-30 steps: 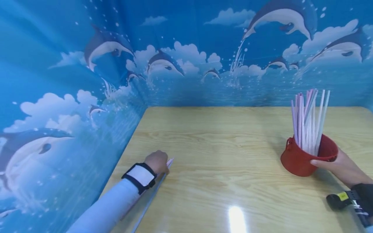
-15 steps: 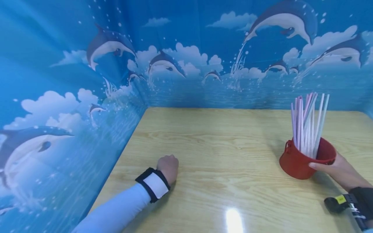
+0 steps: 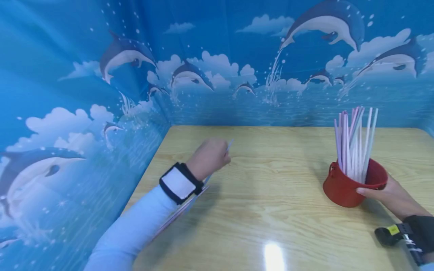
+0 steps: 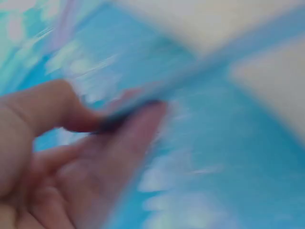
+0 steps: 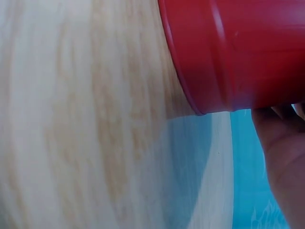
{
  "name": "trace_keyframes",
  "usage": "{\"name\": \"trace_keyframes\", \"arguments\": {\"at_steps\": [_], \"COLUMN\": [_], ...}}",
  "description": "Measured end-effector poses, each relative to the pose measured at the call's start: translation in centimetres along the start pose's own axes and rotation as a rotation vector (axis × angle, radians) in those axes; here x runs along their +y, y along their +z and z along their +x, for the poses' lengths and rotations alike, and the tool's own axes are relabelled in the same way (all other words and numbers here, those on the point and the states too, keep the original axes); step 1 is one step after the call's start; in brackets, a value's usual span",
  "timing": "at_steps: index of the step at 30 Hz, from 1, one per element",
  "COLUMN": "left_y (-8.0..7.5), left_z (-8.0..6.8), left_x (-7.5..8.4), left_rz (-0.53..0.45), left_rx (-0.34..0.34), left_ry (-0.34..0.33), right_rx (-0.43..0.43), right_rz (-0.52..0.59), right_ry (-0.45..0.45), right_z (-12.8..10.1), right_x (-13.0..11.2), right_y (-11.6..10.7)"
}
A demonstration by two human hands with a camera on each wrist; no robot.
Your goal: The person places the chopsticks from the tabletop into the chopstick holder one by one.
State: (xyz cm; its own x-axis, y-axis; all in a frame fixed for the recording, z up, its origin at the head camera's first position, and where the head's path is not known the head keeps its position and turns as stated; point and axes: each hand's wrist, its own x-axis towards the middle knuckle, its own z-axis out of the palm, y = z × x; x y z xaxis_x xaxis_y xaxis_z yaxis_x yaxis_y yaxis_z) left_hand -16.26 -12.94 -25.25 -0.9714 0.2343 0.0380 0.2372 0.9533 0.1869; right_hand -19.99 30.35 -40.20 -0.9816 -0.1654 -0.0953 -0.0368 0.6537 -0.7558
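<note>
My left hand (image 3: pixel 211 156) is raised above the left part of the table and pinches a blue straw (image 3: pixel 208 180) between thumb and fingers. In the left wrist view that straw (image 4: pixel 190 71) slants away from the fingertips, blurred. Pinkish straws (image 3: pixel 173 218) show beside my left forearm, partly hidden by it. At the right, my right hand (image 3: pixel 384 194) grips a small red bucket (image 3: pixel 346 192), its thumb at the rim. Several purple, pink and white straws (image 3: pixel 354 150) stand upright in the bucket. The right wrist view shows the bucket's side (image 5: pixel 238 57) and part of the hand.
The wood-grain table (image 3: pixel 271 169) spreads between my two hands. A blue curtain with dolphins (image 3: pixel 217 75) hangs along its back and left sides. A bright reflection lies near the table's front.
My left hand has moved up and to the right from low on the table, and a blue straw now shows in it. My right hand and the bucket have hardly moved.
</note>
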Motion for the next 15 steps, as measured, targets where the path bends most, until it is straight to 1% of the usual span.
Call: {"name": "trace_keyframes", "arguments": {"at_steps": [1, 2, 4, 5, 6, 8, 10, 11, 13, 15], "left_y": [-1.6, -3.1, -5.6, -6.5, -7.2, -7.6, -7.0, -6.3, -4.5, -2.3], "left_z": [0.7, 1.4, 2.6, 3.2, 3.7, 4.9, 6.2, 6.8, 8.1, 9.2], "left_x": [1.0, 2.2, 4.7, 6.0, 7.4, 9.9, 12.3, 13.4, 15.2, 16.5], "left_rz": [-0.062, -0.125, -0.288, -0.352, -0.400, -0.491, -0.522, -0.522, -0.514, -0.482], "left_rx": [0.085, 0.178, 0.319, 0.381, 0.426, 0.481, 0.493, 0.479, 0.405, 0.315], "left_ry": [0.068, 0.155, 0.304, 0.375, 0.432, 0.523, 0.580, 0.594, 0.601, 0.586], "right_rx": [-0.005, -0.017, -0.018, -0.024, -0.035, -0.041, -0.046, -0.057, -0.063, -0.071], "right_rz": [0.001, 0.019, -0.008, -0.010, 0.008, -0.008, -0.014, 0.017, 0.020, 0.041], "right_ry": [0.005, -0.003, 0.010, 0.009, -0.004, -0.021, -0.042, -0.065, -0.099, -0.131], "right_z": [0.0, 0.0, 0.1, 0.1, 0.1, 0.2, 0.3, 0.3, 0.4, 0.4], "right_x": [-0.1, -0.3, -0.5, -0.6, -0.7, -0.9, -1.0, -1.2, -1.4, -1.7], "right_y": [0.0, 0.0, 0.2, 0.2, 0.3, 0.4, 0.6, 0.6, 0.8, 1.0]}}
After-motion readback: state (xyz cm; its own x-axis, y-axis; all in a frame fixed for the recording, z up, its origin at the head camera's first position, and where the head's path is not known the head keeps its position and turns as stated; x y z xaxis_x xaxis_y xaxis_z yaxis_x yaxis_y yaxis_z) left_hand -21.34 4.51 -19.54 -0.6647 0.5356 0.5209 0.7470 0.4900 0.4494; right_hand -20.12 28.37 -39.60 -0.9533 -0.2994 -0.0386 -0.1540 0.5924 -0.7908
